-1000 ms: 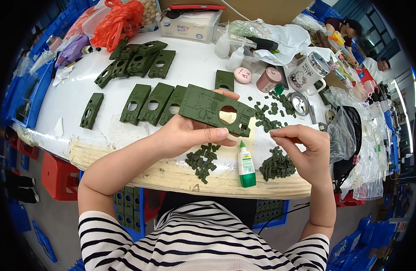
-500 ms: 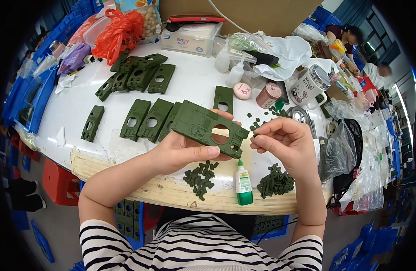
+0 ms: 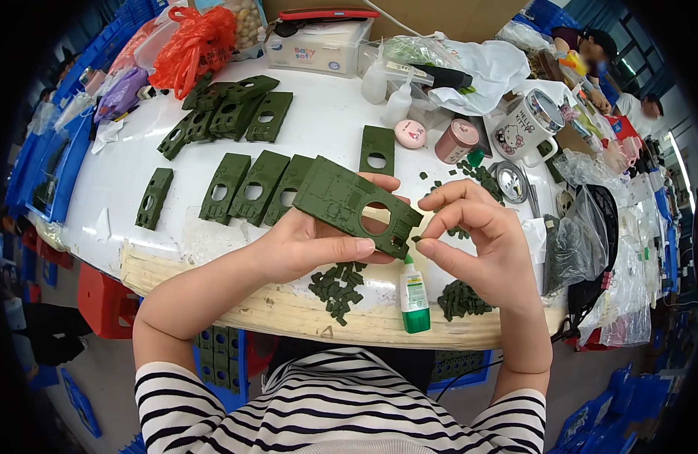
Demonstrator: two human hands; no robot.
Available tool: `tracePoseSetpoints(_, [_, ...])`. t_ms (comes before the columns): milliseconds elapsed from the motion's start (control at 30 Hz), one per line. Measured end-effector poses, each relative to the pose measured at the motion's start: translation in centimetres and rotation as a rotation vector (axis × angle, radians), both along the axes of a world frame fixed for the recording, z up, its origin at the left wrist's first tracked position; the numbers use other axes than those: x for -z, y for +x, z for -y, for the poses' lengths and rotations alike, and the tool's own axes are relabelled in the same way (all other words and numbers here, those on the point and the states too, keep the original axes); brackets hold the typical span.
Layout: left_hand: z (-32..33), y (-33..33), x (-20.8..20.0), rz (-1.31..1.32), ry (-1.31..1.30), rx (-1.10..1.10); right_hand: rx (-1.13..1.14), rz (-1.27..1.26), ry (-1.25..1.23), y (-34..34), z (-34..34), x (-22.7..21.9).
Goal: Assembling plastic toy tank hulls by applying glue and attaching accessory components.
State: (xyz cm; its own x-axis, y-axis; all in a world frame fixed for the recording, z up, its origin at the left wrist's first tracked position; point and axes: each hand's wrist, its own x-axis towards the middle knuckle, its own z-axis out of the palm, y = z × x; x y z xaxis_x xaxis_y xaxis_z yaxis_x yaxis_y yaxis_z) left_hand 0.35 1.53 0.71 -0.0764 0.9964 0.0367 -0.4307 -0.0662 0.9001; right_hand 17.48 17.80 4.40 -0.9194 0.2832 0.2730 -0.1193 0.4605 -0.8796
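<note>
My left hand (image 3: 307,244) grips a dark green plastic tank hull (image 3: 338,198), tilted, with a round hole toward its right end. The thumb lies along its lower edge; the other fingers are mostly hidden beneath. Close to the hull's right end, my right hand (image 3: 481,238) pinches a small green plastic part (image 3: 416,239) between thumb and finger. Below the hull, a glue bottle (image 3: 415,299) with a green base stands between two piles of small green parts, a left pile (image 3: 338,291) and a right pile (image 3: 464,300).
Several similar hulls (image 3: 260,188) lie left of my hands, with a stack (image 3: 232,110) behind. More loose parts (image 3: 481,180) lie near a mug (image 3: 527,129) and a pink tin (image 3: 456,141). Squeeze bottles (image 3: 397,106) and a wipes box (image 3: 319,54) stand farther back. A co-worker (image 3: 591,57) sits far right.
My right hand has turned slightly, its upper fingers lifting while thumb and finger keep the small part near the hull. The hull has tilted a little more and moved slightly right.
</note>
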Motion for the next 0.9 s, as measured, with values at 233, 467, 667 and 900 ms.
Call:
tracePoseSetpoints(233, [0.04,0.10,-0.12,-0.009,-0.011,0.014,-0.007,0.014,0.137,-0.06,0.40,0.09])
tracePoseSetpoints(467, [0.32,0.10,-0.06,0.008,-0.041,0.057,-0.038,0.066,0.075,-0.22,0.86,0.56])
tracePoseSetpoints(667, [0.14,0.05,-0.06,-0.010,-0.047,0.061,-0.034,0.082,0.085,-0.17,0.93,0.56])
tracePoseSetpoints(900, [0.13,0.32,-0.25,-0.037,-0.059,0.022,-0.048,0.091,0.096,-0.18,0.89,0.53])
